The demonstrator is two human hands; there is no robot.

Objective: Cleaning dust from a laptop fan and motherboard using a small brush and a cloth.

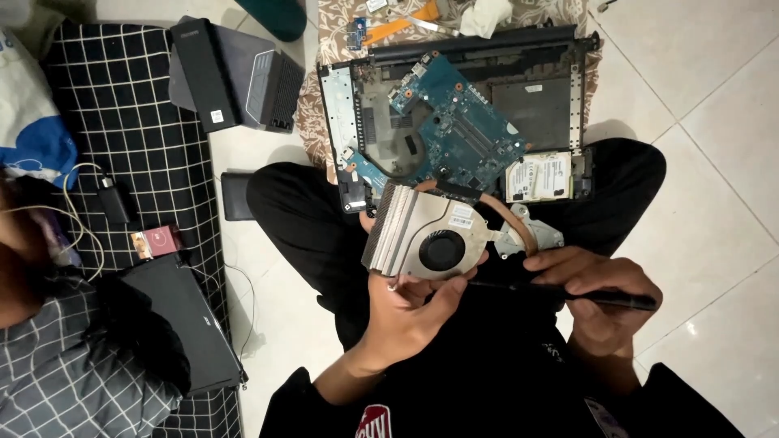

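Fan (441, 249) with finned heatsink, copper pipe: left hand (406, 312) clamps it; right hand (596, 296) apparently grips screwdriver (568, 294).

The person sits cross-legged on the tiled floor (714, 105), the left hand (406, 304) cupping a laptop cooling fan (430, 235) with its copper heat pipe (511, 215) curving off to the right. The right hand (596, 296) holds a dark screwdriver (568, 294), its tip against the fan's edge. Just beyond their knees lies an opened laptop base (462, 105) with its blue circuit board (454, 130) and a hard drive (540, 176). To the left, another person in a checked sleeve (73, 373) rests on a black grid-patterned mat (138, 122).
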